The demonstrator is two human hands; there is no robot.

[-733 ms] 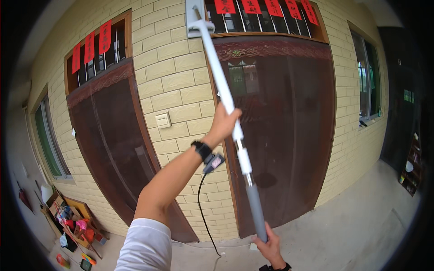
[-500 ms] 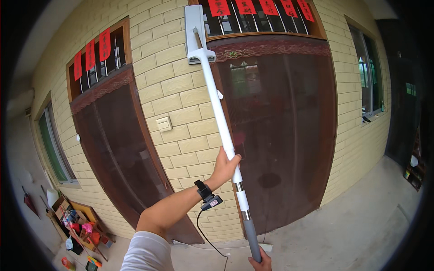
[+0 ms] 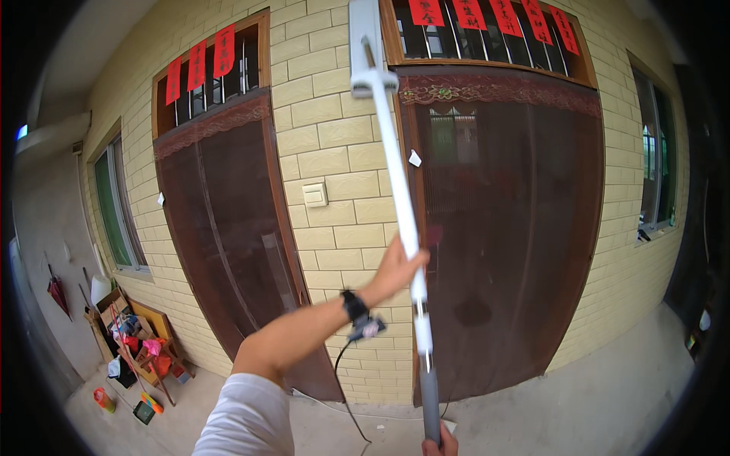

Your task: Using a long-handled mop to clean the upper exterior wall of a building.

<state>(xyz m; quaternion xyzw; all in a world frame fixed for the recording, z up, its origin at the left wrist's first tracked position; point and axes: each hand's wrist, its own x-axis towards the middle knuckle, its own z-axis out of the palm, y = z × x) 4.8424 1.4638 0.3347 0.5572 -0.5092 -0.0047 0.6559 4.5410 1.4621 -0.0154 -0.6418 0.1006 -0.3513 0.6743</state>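
At the lower edge, the right hand [image 3: 449, 444], partly cut off, is closed around the grey grip [image 3: 430, 395] of a long flat mop [image 3: 396, 171]. Higher up, the left hand [image 3: 392, 275] wraps its white pole. A black wrist strap [image 3: 353, 305] carries a small device; a black cable [image 3: 339, 376] hangs from it. The left forearm hides part of the left mesh curtain [image 3: 220, 220], and the pole crosses the wooden frame of the right mesh curtain [image 3: 517, 251]. The mop's head is up before the brick wall [image 3: 319, 137], near red paper strips [image 3: 468, 14]; contact cannot be told. A light switch [image 3: 315, 194] sits between the doorways. Far left are a cluttered heap [image 3: 137, 334] and an umbrella [image 3: 57, 296].
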